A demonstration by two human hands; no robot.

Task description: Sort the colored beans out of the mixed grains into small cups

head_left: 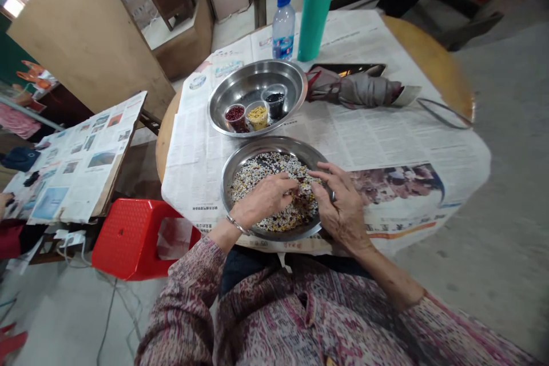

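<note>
My left hand [266,200] is over a shallow steel plate [274,146], its bunched fingertips down among mixed pale, dark and reddish grains [257,189]. My right hand [343,206] lies across the plate's right rim, its fingers stretched toward the left fingertips and a ring showing. Whether the left fingers pinch any grains cannot be seen. Beyond the plate stands a larger steel basin [257,71] holding small clear cups of red beans [235,114], yellow grains [258,116] and black grains [274,102].
Newspaper [386,143] covers the round wooden table [429,57]. At the far side stand a plastic water bottle [283,26] and a teal flask [315,6], with a folded grey umbrella [354,88] to the right. A red plastic stool [132,240] sits at the left.
</note>
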